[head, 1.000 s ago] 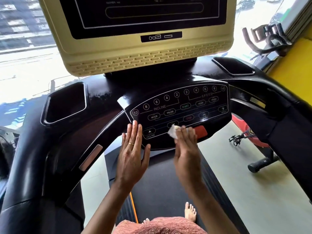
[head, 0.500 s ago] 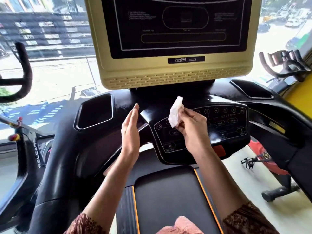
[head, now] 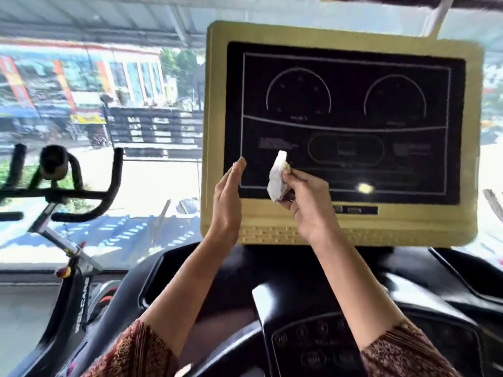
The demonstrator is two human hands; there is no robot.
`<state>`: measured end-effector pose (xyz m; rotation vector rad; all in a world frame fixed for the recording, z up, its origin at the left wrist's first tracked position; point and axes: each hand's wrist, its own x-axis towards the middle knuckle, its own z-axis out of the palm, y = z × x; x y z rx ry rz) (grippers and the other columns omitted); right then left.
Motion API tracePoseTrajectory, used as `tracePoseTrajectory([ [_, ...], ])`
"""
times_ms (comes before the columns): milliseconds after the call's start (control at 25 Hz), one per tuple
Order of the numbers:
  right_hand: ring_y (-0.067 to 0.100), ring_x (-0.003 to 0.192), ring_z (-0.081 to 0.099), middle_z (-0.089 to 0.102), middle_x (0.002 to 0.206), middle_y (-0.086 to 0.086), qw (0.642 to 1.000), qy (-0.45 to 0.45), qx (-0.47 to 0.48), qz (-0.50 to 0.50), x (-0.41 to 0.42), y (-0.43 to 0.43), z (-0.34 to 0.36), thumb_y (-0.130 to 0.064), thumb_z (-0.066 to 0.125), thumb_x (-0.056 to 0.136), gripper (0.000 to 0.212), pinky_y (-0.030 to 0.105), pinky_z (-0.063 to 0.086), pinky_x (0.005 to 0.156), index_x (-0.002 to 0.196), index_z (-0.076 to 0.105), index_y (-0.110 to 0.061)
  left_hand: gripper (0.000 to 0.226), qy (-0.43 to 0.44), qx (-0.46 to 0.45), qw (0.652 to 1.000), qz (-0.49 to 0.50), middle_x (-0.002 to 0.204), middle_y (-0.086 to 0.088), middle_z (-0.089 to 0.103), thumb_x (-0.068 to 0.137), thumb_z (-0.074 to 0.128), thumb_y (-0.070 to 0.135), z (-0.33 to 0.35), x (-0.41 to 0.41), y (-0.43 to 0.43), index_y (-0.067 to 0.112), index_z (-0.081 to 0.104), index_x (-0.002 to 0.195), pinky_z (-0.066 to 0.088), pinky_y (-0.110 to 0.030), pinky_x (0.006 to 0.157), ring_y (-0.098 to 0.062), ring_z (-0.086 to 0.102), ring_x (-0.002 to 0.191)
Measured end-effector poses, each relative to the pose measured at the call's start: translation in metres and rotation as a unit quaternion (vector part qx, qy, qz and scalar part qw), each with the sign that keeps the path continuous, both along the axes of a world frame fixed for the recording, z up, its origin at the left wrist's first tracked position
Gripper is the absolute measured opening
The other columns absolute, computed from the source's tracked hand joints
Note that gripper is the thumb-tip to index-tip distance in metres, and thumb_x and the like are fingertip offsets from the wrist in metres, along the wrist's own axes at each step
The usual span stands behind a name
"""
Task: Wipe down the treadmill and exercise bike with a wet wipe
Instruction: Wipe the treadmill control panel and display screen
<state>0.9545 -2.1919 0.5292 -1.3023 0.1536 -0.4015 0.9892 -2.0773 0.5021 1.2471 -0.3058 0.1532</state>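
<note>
The wet wipe (head: 276, 180), pinched by fingers of the right hand (head: 307, 205), has risen from keypad (head: 326, 346) to display screen (head: 345, 112); left hand (head: 227, 200) fingers straight, together. Screen wiping seems next.

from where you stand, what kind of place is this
Probably a small gym: a treadmill display and button panel ahead, exercise bike handlebars at left, shopfronts outside.

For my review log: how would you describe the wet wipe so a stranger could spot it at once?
Find the big gold-framed screen. Before its lower left corner two hands are raised; the right hand pinches the wipe. It is the only white, crumpled thing, sticking up against the dark screen, while the left hand beside it holds nothing.
</note>
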Motion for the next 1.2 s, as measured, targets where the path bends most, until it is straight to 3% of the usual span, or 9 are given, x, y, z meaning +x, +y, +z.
tracePoseTrajectory([
  [240, 0.024, 0.077, 0.054, 0.059, 0.086, 0.037, 0.991, -0.121, -0.058, -0.012, 0.088, 0.003, 0.093, -0.008, 0.056, 0.095, 0.026, 0.037, 0.05, 0.075, 0.085, 0.063, 0.015, 0.038, -0.121, 0.032, 0.992, 0.031, 0.133, 0.004, 0.053, 0.101, 0.042, 0.022, 0.087, 0.081, 0.012, 0.007, 0.049, 0.136, 0.037, -0.005, 0.093, -0.003, 0.047, 0.123],
  [320, 0.021, 0.072, 0.054, 0.064, 0.068, 0.022, 0.973, -0.201, -0.09, -0.075, 0.125, 0.01, 0.127, -0.013, 0.059, 0.094, 0.029, 0.031, 0.046, 0.069, 0.072, 0.069, 0.002, 0.038, -0.163, 0.076, 0.982, 0.063, 0.13, 0.003, 0.054, 0.1, 0.047, 0.02, 0.118, 0.112, 0.022, 0.007, 0.05, 0.135, 0.035, -0.001, 0.09, -0.005, 0.048, 0.121],
  [400, 0.006, 0.074, 0.06, 0.074, 0.092, 0.006, 0.911, -0.31, -0.222, -0.157, 0.158, 0.021, 0.148, -0.017, 0.06, 0.095, 0.017, 0.014, 0.046, 0.067, 0.092, 0.075, -0.01, 0.043, -0.228, 0.19, 0.944, 0.147, 0.132, 0.005, 0.052, 0.098, 0.051, 0.025, 0.14, 0.143, 0.035, 0.012, 0.047, 0.139, 0.033, -0.004, 0.094, -0.008, 0.045, 0.126],
  [480, 0.01, 0.108, 0.06, 0.059, 0.13, 0.009, 0.819, -0.344, -0.431, -0.161, 0.189, 0.03, 0.141, -0.011, 0.053, 0.097, 0.029, 0.011, 0.043, 0.093, 0.124, 0.062, -0.009, 0.054, -0.295, 0.323, 0.873, 0.216, 0.147, -0.003, 0.041, 0.096, 0.048, 0.034, 0.147, 0.169, 0.047, 0.011, 0.038, 0.144, 0.02, -0.014, 0.107, -0.015, 0.033, 0.138],
  [560, 0.019, 0.143, 0.021, 0.036, 0.151, 0.01, 0.749, -0.285, -0.588, -0.108, 0.213, 0.037, 0.116, -0.012, 0.046, 0.099, 0.042, 0.019, 0.01, 0.115, 0.141, 0.043, -0.012, 0.06, -0.347, 0.409, 0.811, 0.235, 0.153, -0.008, 0.027, 0.096, 0.043, 0.036, 0.14, 0.191, 0.058, 0.007, 0.03, 0.146, 0.002, -0.012, 0.11, -0.019, 0.019, 0.144],
  [640, 0.016, 0.144, 0.0, 0.027, 0.155, 0.009, 0.708, -0.29, -0.63, -0.13, 0.233, 0.04, 0.1, -0.014, 0.044, 0.1, 0.046, 0.025, -0.002, 0.117, 0.145, 0.035, -0.012, 0.064, -0.397, 0.452, 0.759, 0.248, 0.153, -0.005, 0.018, 0.095, 0.033, 0.042, 0.129, 0.209, 0.066, 0.006, 0.025, 0.147, -0.007, -0.01, 0.111, -0.018, 0.01, 0.144],
  [800, 0.021, 0.147, 0.006, 0.022, 0.157, 0.002, 0.669, -0.266, -0.683, -0.121, 0.253, 0.046, 0.159, -0.023, 0.036, 0.103, 0.045, 0.03, -0.001, 0.118, 0.147, 0.03, -0.017, 0.069, -0.415, 0.49, 0.719, 0.266, 0.153, -0.002, 0.01, 0.092, 0.025, 0.046, 0.121, 0.227, 0.072, 0.008, 0.014, 0.147, -0.007, -0.017, 0.115, -0.019, 0.008, 0.145],
  [1000, 0.026, 0.146, 0.007, 0.023, 0.156, 0.007, 0.725, -0.228, -0.616, -0.208, 0.243, 0.009, 0.149, -0.01, 0.043, 0.1, 0.05, 0.041, 0.011, 0.12, 0.148, 0.03, -0.016, 0.066, -0.428, 0.473, 0.725, 0.26, 0.154, -0.005, 0.014, 0.095, 0.03, 0.042, 0.119, 0.232, 0.071, 0.004, 0.019, 0.148, -0.004, -0.019, 0.117, -0.018, 0.009, 0.145],
  [1200, 0.032, 0.141, 0.025, 0.042, 0.146, 0.014, 0.666, -0.29, -0.66, -0.192, 0.247, 0.016, 0.144, -0.011, 0.05, 0.097, 0.045, 0.038, 0.016, 0.116, 0.142, 0.042, -0.01, 0.061, -0.49, 0.477, 0.666, 0.298, 0.149, -0.015, 0.028, 0.096, 0.036, 0.036, 0.135, 0.229, 0.054, -0.001, 0.029, 0.144, 0.008, -0.035, 0.117, -0.023, 0.019, 0.141],
])
